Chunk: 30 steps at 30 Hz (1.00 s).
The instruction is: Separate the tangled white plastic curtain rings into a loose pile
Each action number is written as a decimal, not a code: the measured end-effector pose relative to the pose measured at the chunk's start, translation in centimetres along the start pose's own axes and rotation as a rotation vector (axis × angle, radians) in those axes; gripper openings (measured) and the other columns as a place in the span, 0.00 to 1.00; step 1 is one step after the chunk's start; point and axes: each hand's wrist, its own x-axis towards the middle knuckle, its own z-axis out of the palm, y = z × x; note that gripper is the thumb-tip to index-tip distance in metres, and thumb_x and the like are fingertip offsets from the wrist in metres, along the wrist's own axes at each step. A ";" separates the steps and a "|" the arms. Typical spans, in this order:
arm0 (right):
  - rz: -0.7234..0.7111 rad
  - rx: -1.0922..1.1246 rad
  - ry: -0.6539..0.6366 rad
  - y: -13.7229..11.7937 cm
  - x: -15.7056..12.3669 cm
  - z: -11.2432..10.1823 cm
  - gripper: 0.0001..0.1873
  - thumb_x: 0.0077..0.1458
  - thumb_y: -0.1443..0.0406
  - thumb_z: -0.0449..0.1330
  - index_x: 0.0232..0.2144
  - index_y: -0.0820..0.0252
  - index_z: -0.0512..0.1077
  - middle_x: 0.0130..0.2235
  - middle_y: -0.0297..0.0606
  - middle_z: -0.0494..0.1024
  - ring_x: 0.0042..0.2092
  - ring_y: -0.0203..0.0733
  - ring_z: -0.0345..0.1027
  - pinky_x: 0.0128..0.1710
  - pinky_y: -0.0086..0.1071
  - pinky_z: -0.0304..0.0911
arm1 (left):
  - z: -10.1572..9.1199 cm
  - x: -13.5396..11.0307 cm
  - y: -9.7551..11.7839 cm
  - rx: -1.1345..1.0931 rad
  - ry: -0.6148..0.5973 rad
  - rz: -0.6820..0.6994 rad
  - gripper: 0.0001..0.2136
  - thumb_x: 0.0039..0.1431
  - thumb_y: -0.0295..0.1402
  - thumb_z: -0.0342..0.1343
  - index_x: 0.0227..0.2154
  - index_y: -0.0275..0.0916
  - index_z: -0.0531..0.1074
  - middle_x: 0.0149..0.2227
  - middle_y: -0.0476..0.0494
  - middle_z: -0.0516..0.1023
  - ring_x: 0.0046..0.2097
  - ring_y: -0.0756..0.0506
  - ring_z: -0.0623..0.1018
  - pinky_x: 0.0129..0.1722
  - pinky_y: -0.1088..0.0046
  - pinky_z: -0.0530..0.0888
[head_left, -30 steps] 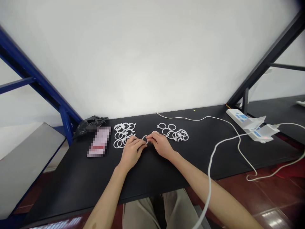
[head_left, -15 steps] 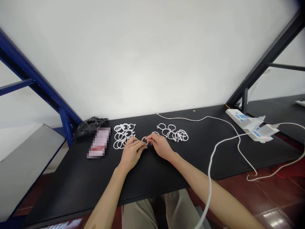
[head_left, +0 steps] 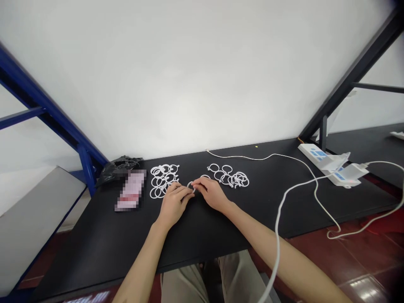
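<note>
My left hand and my right hand meet on the black table, fingers pinched together on one small white plastic ring between them. To the left lies a cluster of several white rings, close to my left hand's knuckles. A second cluster of white rings lies just beyond my right hand. Another single ring shows above my right fingers.
A blurred pink packet and a crumpled black bag lie at the left. A white cable runs across the table to white power strips at the right. Blue and black frame struts rise at both sides.
Both hands stay pinched on the same ring in the same place; only tiny finger shifts and a slight camera drift show.
</note>
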 end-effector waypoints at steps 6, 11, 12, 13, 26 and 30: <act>0.062 -0.015 -0.024 -0.2 -0.1 0.1 0.08 0.62 0.64 0.58 0.43 0.57 0.74 0.37 0.36 0.79 0.37 0.37 0.72 0.41 0.32 0.67 | 0.1 0.0 -0.1 0.016 0.007 0.015 0.06 0.65 0.32 0.54 0.35 0.42 0.76 0.33 0.46 0.80 0.40 0.44 0.70 0.42 0.65 0.71; 0.050 -0.012 -0.007 -0.1 0.0 0.1 0.06 0.62 0.65 0.58 0.38 0.57 0.75 0.36 0.35 0.79 0.38 0.37 0.73 0.41 0.32 0.67 | 0.0 0.1 0.1 0.006 -0.013 0.024 0.07 0.65 0.33 0.54 0.35 0.43 0.76 0.34 0.46 0.80 0.39 0.44 0.71 0.42 0.64 0.72; 0.036 -0.009 0.000 -0.1 0.0 0.1 0.06 0.62 0.66 0.57 0.37 0.57 0.75 0.37 0.35 0.80 0.39 0.37 0.73 0.42 0.32 0.67 | 0.0 0.1 0.1 0.006 -0.018 0.027 0.07 0.65 0.33 0.54 0.35 0.43 0.76 0.34 0.46 0.80 0.39 0.44 0.71 0.42 0.64 0.72; 0.027 -0.006 0.006 -0.1 0.0 0.1 0.06 0.62 0.67 0.57 0.35 0.56 0.75 0.37 0.35 0.80 0.39 0.37 0.73 0.42 0.31 0.67 | 0.0 0.1 0.1 0.006 -0.020 0.030 0.07 0.65 0.34 0.54 0.35 0.43 0.76 0.34 0.46 0.80 0.39 0.44 0.70 0.42 0.63 0.72; 0.064 -0.228 0.089 0.4 -0.1 -0.5 0.11 0.65 0.61 0.54 0.45 0.57 0.72 0.40 0.40 0.77 0.40 0.41 0.71 0.42 0.35 0.68 | -0.1 0.0 -0.6 0.150 0.138 -0.067 0.08 0.66 0.33 0.51 0.38 0.41 0.76 0.35 0.44 0.80 0.39 0.43 0.70 0.42 0.62 0.70; 0.064 -0.355 0.142 0.8 0.1 -1.0 0.09 0.64 0.63 0.54 0.44 0.58 0.71 0.39 0.41 0.76 0.44 0.46 0.69 0.46 0.40 0.66 | -0.8 -0.3 -1.8 0.333 0.320 -0.187 0.09 0.65 0.35 0.51 0.38 0.41 0.77 0.35 0.41 0.81 0.39 0.40 0.70 0.41 0.60 0.68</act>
